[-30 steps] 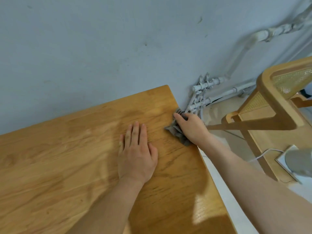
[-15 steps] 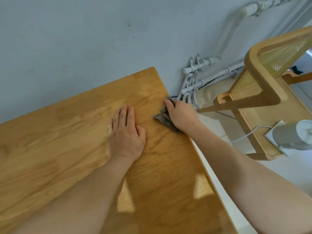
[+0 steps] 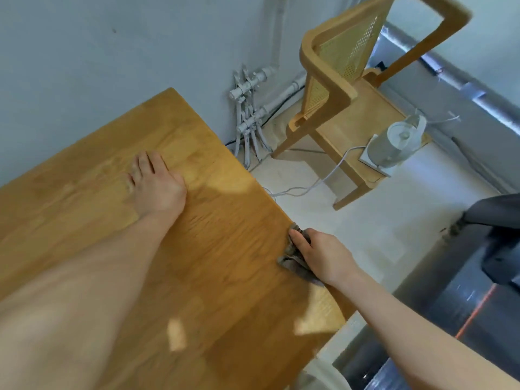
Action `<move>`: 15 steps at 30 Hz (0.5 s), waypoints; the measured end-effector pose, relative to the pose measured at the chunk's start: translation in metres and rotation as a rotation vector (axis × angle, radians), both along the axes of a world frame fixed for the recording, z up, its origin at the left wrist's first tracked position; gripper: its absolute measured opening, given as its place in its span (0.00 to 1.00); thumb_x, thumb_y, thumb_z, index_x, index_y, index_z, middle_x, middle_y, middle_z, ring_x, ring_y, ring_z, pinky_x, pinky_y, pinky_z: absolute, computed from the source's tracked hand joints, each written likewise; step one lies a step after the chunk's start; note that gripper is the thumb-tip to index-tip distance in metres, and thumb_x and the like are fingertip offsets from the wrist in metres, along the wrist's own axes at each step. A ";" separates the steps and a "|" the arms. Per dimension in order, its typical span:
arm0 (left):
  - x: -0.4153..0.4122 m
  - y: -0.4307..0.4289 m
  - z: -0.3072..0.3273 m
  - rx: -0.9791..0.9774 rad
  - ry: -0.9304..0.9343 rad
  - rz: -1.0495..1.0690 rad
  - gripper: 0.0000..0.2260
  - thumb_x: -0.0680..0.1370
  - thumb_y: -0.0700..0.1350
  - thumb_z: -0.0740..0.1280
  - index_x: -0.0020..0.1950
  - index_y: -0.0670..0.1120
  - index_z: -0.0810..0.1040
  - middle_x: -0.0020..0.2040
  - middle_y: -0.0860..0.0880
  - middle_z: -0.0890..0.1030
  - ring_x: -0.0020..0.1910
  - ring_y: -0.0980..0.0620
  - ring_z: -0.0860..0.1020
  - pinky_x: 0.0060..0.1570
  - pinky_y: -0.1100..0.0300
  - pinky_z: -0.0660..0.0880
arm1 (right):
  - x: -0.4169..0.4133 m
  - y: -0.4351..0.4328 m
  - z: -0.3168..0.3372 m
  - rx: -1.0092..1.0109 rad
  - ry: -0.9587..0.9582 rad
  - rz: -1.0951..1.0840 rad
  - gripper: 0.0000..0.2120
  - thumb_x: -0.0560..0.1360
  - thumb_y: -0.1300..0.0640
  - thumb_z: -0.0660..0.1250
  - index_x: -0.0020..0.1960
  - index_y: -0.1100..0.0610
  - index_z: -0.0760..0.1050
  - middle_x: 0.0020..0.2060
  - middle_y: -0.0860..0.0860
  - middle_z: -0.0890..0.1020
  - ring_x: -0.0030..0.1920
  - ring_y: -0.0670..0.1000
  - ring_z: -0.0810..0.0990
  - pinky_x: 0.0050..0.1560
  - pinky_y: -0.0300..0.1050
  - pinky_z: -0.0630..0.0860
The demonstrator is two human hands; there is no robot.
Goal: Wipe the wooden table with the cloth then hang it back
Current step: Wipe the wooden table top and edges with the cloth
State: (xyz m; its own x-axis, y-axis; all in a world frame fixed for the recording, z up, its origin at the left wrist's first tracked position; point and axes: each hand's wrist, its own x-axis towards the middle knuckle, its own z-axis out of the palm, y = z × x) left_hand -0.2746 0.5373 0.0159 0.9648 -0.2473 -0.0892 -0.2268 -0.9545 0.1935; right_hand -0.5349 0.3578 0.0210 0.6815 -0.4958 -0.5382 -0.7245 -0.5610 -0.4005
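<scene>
Cloth [image 3: 292, 261] mostly hidden under the fingers of the right hand [image 3: 323, 256], its folds blurred beside them; left hand [image 3: 157, 190] fingertips smeared; table [image 3: 225, 277] cut off left and below.

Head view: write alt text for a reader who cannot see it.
A person's right hand holds a crumpled grey cloth against the right edge of a wooden table, while the left hand lies flat on the tabletop. Beside the table stands a wooden chair with a white corded appliance on its seat, near wall pipes.
</scene>
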 end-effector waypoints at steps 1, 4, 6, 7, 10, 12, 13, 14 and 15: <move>-0.005 -0.001 0.001 0.007 0.013 -0.008 0.25 0.79 0.46 0.53 0.75 0.39 0.58 0.76 0.38 0.58 0.76 0.40 0.54 0.72 0.41 0.52 | -0.014 0.001 0.000 0.008 0.004 -0.020 0.24 0.79 0.35 0.49 0.44 0.53 0.72 0.41 0.52 0.81 0.45 0.55 0.78 0.44 0.52 0.75; -0.037 -0.003 0.003 -0.009 0.041 -0.083 0.25 0.79 0.44 0.54 0.74 0.39 0.57 0.75 0.36 0.58 0.75 0.38 0.55 0.71 0.41 0.54 | -0.051 0.006 0.001 -0.004 0.012 -0.093 0.25 0.79 0.35 0.49 0.47 0.54 0.73 0.42 0.54 0.81 0.47 0.58 0.79 0.46 0.51 0.75; -0.075 -0.006 0.003 -0.037 0.056 -0.149 0.25 0.79 0.44 0.54 0.76 0.41 0.56 0.77 0.38 0.56 0.76 0.40 0.53 0.73 0.44 0.51 | -0.066 0.012 0.004 -0.009 0.014 -0.135 0.24 0.80 0.37 0.50 0.50 0.55 0.73 0.44 0.56 0.82 0.48 0.59 0.79 0.46 0.50 0.74; -0.096 -0.007 0.003 -0.057 0.069 -0.194 0.25 0.79 0.43 0.54 0.76 0.42 0.56 0.77 0.39 0.55 0.76 0.41 0.52 0.74 0.45 0.49 | -0.072 0.015 0.005 -0.010 0.011 -0.154 0.24 0.81 0.37 0.50 0.50 0.56 0.73 0.44 0.57 0.82 0.49 0.60 0.79 0.46 0.50 0.73; -0.158 -0.006 0.005 -0.090 0.111 -0.351 0.26 0.79 0.42 0.54 0.78 0.44 0.54 0.78 0.42 0.53 0.77 0.43 0.49 0.75 0.46 0.46 | -0.091 0.019 0.009 0.004 0.040 -0.226 0.23 0.82 0.40 0.51 0.51 0.59 0.72 0.46 0.59 0.82 0.50 0.61 0.78 0.47 0.50 0.72; -0.189 -0.004 0.011 -0.112 0.156 -0.434 0.26 0.79 0.44 0.53 0.78 0.44 0.54 0.79 0.43 0.51 0.78 0.45 0.47 0.75 0.47 0.43 | -0.105 0.019 0.011 0.094 0.054 -0.317 0.22 0.82 0.41 0.52 0.46 0.58 0.72 0.43 0.58 0.80 0.48 0.60 0.77 0.46 0.48 0.70; -0.200 -0.003 0.015 -0.124 0.193 -0.444 0.27 0.79 0.45 0.53 0.78 0.45 0.53 0.79 0.44 0.50 0.78 0.45 0.46 0.75 0.49 0.41 | -0.113 0.019 0.013 0.141 0.065 -0.360 0.22 0.82 0.41 0.52 0.41 0.57 0.71 0.40 0.56 0.79 0.46 0.58 0.76 0.45 0.47 0.68; -0.209 -0.003 0.019 -0.141 0.237 -0.433 0.27 0.79 0.44 0.54 0.78 0.46 0.54 0.79 0.45 0.49 0.78 0.47 0.45 0.75 0.51 0.40 | -0.120 0.018 0.015 0.174 0.077 -0.392 0.22 0.82 0.42 0.54 0.37 0.56 0.69 0.36 0.54 0.77 0.43 0.57 0.75 0.44 0.46 0.67; -0.215 -0.003 0.023 -0.166 0.288 -0.406 0.27 0.79 0.42 0.56 0.78 0.48 0.56 0.79 0.46 0.49 0.78 0.47 0.45 0.75 0.52 0.40 | -0.126 0.016 0.019 0.190 0.091 -0.417 0.22 0.82 0.45 0.56 0.34 0.55 0.68 0.33 0.52 0.75 0.41 0.56 0.74 0.42 0.45 0.66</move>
State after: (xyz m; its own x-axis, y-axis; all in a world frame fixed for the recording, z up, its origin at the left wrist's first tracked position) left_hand -0.4893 0.5341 0.0385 0.7306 -0.6294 -0.2647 -0.4874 -0.7522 0.4435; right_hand -0.6604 0.3735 0.0401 0.3909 -0.6042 -0.6944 -0.9095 -0.1376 -0.3922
